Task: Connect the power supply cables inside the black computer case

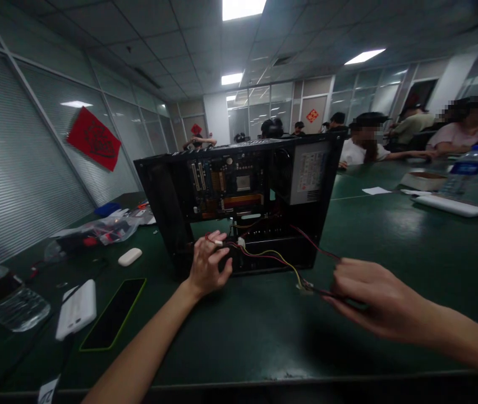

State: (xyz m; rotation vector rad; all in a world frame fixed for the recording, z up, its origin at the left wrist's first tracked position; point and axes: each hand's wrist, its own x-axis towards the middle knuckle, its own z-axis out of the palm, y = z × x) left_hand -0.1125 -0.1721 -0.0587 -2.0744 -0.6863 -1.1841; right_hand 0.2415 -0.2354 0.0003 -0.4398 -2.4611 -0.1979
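Observation:
An open black computer case (155,207) stands upright on the table, its inside facing me. The motherboard (243,182) fills its upper middle, and the power supply (306,177) sits at upper right. At the lower left opening is my left hand (208,266), fingers spread, a white connector (219,243) on a red wire lying across them. My right hand (365,294) is closed around thin dark cables to the right of the case. From the case, yellow and red wires (279,255) run out to a pale connector (304,287) beside this hand.
At left lie a black phone (113,314) with a green edge, a white power bank (77,308), a water bottle (5,297), a white earbud case (130,257) and a plastic bag (100,233). Another bottle (464,168) stands at right, near several seated people.

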